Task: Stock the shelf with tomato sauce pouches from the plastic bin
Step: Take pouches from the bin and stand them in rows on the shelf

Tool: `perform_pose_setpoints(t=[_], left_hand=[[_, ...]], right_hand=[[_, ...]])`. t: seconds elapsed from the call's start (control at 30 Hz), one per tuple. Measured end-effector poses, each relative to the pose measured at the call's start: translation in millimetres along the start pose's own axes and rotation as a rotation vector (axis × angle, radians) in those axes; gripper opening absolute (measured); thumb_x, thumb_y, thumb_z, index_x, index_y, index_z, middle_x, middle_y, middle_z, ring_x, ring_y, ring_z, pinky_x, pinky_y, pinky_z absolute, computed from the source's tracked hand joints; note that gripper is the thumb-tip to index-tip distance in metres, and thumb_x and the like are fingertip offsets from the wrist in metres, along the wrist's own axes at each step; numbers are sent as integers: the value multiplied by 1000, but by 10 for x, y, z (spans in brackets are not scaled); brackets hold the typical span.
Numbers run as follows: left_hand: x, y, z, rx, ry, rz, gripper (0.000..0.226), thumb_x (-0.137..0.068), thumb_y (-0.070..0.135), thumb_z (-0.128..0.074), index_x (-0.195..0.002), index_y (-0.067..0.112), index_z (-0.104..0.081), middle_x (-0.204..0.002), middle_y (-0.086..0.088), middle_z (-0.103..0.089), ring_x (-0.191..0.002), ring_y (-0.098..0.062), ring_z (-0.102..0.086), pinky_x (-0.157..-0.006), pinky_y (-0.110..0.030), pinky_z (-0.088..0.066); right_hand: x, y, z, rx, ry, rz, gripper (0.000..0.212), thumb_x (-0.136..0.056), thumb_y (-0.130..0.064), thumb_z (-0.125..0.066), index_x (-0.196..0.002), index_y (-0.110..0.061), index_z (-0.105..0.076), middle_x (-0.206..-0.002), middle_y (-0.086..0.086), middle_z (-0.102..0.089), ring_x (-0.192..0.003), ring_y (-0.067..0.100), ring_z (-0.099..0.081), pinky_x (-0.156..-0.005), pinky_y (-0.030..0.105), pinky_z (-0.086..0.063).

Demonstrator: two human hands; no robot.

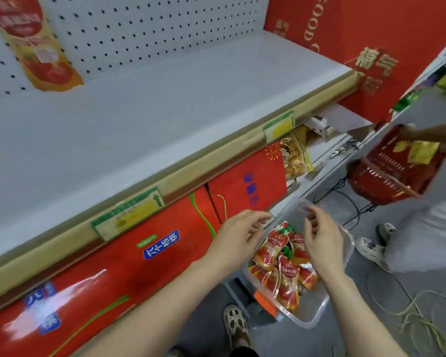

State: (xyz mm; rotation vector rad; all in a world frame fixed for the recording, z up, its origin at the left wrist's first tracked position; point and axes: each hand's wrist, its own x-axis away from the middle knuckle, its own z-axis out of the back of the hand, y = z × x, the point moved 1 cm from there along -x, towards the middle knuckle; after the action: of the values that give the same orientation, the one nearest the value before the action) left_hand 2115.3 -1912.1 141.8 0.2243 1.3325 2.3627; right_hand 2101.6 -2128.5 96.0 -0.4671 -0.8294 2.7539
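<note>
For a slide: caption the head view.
Left hand and right hand hover open over tomato sauce pouches in a plastic bin.

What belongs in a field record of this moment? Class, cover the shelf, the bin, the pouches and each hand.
shelf: white shelf, mostly bare
stocked so far: one tomato sauce pouch leaning on the pegboard
bin: clear plastic bin, lower than the shelf's front edge
bin contents: heap of red tomato sauce pouches
left hand: over the bin's edge, fingers loose, holding nothing
right hand: over the pouches, fingers loosely curled, holding nothing
background: red basket at right
</note>
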Motion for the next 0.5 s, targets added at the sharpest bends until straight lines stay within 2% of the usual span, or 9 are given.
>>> perform_pose_setpoints(t=[0.13, 0.27, 0.4, 0.5], left_hand=[[-322, -378, -740, -20, -161, 200, 39, -95, 16, -55, -133, 28, -53, -128, 4, -56, -112, -9, -55, -101, -29, -45], [-645, -720, -1487, -127, -287, 307, 46, -99, 26, -51, -144, 27, -41, -146, 7, -44, -133, -10, -42, -111, -27, -35], [-930, -1116, -2163, -190, -344, 412, 58, -100, 28, -48, -152, 22, -24, -158, 4, -26, -145, -13, -23, -115, -22, -17], [-1101, -1520, -2589, -257, -356, 524, 65, -100, 23, -47, -154, 18, -13, -162, -2, -10, -149, -18, -10, -120, -27, -9]], right_hand=[[59, 933, -351, 69, -191, -254, 35, -95, -10, -56, -129, -13, -55, -123, 8, -65, -109, 29, -64, -88, 45, -54], [0, 1683, -627, 74, -357, -451, 39, -92, -9, -59, -129, -14, -51, -124, 12, -66, -109, 32, -63, -91, 43, -53], [-184, 2233, -939, 131, -444, -501, 55, -87, -5, -63, -138, -16, -47, -126, 12, -64, -108, 32, -64, -89, 39, -53], [-341, 2556, -1251, 241, -597, -480, 60, -88, -15, -65, -142, -14, -41, -131, 11, -59, -117, 30, -60, -93, 36, -49]])
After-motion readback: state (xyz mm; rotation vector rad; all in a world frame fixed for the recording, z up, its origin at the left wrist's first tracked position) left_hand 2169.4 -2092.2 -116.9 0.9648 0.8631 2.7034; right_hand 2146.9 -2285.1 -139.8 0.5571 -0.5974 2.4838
